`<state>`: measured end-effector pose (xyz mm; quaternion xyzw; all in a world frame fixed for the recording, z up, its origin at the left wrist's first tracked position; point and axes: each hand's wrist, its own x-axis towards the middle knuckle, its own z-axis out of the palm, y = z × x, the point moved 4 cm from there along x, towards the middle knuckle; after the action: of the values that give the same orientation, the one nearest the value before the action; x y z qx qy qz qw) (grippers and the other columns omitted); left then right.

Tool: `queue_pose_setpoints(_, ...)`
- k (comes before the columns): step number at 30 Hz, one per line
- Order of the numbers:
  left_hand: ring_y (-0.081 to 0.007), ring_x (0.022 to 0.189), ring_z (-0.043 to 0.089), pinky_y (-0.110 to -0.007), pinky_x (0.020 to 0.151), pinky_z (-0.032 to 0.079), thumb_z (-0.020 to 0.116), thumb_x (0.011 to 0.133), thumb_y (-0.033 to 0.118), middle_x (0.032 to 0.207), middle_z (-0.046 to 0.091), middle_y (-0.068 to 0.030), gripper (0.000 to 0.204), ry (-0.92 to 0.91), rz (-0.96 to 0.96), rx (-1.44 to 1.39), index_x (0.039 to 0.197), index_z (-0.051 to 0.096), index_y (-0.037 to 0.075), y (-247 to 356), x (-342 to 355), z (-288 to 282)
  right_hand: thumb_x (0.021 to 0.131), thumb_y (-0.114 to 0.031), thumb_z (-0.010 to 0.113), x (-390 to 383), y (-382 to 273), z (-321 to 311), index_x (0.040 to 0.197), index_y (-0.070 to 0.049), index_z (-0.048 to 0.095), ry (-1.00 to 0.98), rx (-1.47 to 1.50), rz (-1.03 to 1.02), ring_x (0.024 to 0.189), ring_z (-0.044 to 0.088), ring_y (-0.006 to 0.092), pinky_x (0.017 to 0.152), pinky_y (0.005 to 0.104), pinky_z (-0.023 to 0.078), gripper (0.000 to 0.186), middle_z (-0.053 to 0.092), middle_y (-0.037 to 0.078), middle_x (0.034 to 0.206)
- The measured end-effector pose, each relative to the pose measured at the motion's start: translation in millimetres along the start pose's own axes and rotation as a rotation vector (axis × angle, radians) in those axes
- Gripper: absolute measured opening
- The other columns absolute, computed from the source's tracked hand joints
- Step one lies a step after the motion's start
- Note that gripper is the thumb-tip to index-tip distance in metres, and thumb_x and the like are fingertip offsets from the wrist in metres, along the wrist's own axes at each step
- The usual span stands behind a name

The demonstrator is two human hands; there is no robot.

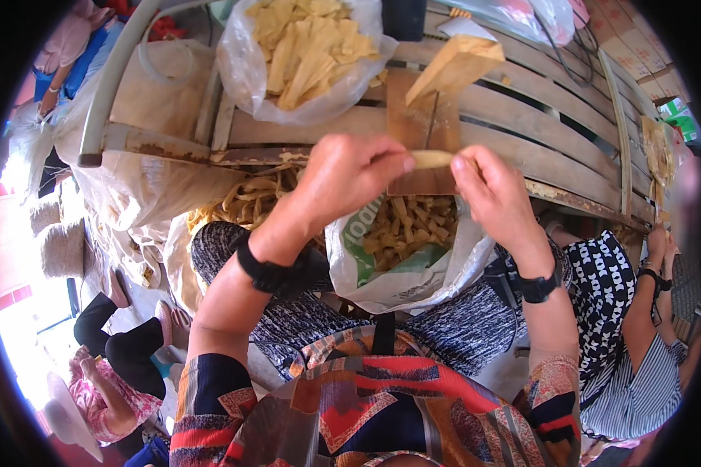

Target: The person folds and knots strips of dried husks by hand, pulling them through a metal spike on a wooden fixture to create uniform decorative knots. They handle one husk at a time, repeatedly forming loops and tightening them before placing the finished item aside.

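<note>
Pale yellow and slightly bent, a short strip (432, 159) spans the gap between the two hands, lying crosswise above the near end of a brown board (422, 184). Its left end is pinched between the thumb and forefinger of the left hand (349, 173), whose other fingers curl in toward the palm. Its right end meets the thumb and forefinger of the right hand (500, 194), closed on it in a similar pinch, with the remaining fingers bent below. Only the middle stretch of the strip shows bare; the fingertips cover both ends.

The board rests on a slatted wooden bench (537, 132), and a tan angled block (458, 64) stands over its far part; I cannot tell how the two are joined. Below the hands, between the person's knees, an open white plastic bag (409, 297) holds a pile of short yellowish-brown pieces (410, 226). Farther off to the left on the bench, a clear plastic bag (240, 82) is full of broader yellow strips (313, 50). More long strips (245, 196) lie beneath the bench's front edge, left of the white bag. Dark bands (261, 268) circle both wrists.
</note>
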<state>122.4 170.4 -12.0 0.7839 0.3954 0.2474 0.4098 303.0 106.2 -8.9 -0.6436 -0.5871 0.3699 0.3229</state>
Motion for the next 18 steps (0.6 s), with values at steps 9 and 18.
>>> queue_pose_setpoints(9,-0.0080,0.059,0.053,-0.026,0.055,0.044,0.070,0.079,0.018,0.062,0.058,-0.0057,0.021,0.155,-0.166,-0.031,0.078,0.065,-0.002,-25.6,11.2,8.4,0.088,-0.037,0.054,9.9,17.0,-4.3,0.078,-0.003,0.060,0.231,-0.402,0.005,0.072,0.060,0.0316,0.062,0.0360,0.047,0.036,0.061,0.014,0.083)
queue_pose_setpoints(18,-0.0094,0.063,0.059,-0.020,0.055,0.048,0.059,0.087,0.004,0.080,0.063,-0.0054,0.013,-0.295,-0.087,-0.639,0.097,0.064,-0.001,42.5,-57.1,-18.1,0.092,-0.023,0.054,-44.7,-6.8,-18.9,0.092,0.000,0.059,0.339,0.841,-0.010,0.070,0.065,0.0159,0.070,0.0275,0.053,0.023,0.065,0.010,0.083)
